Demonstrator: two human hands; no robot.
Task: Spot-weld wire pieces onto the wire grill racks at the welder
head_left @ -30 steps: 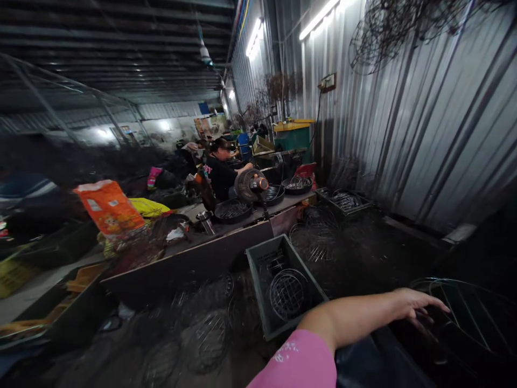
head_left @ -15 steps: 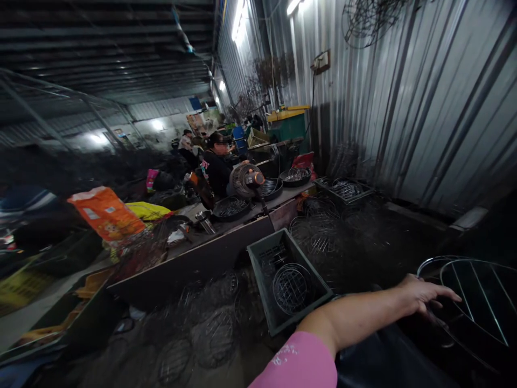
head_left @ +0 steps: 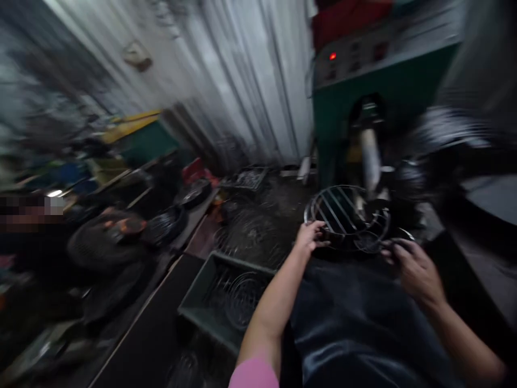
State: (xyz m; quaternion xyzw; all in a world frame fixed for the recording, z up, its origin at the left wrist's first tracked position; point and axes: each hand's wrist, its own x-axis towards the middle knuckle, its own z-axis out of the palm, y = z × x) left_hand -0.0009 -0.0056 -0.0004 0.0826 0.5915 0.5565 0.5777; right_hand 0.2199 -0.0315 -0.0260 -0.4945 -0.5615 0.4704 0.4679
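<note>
A round wire rack (head_left: 341, 207) with parallel bars across its ring is in front of me, tilted over my dark apron (head_left: 363, 323). My left hand (head_left: 311, 237) is closed on the rack's left rim. My right hand (head_left: 414, 267) is off the rack's right side, fingers pinched together; a shiny curved edge shows just above them, but blur hides what they hold. Behind the rack stands a green machine (head_left: 337, 118) with a pale cylindrical arm (head_left: 370, 159) reaching down close to the rack's far rim.
A grey-green crate (head_left: 202, 310) holding round wire grids (head_left: 244, 299) stands left of my left arm. More wire pieces (head_left: 252, 229) lie on the floor beyond it. A long bench with a fan (head_left: 113, 237) and pans runs along the left, where a person sits. Corrugated metal wall (head_left: 242, 81) behind.
My view has swung right, bringing the green machine and my right hand into sight. The wire rack now appears nearer the middle, and my left fingers have closed on its rim.
</note>
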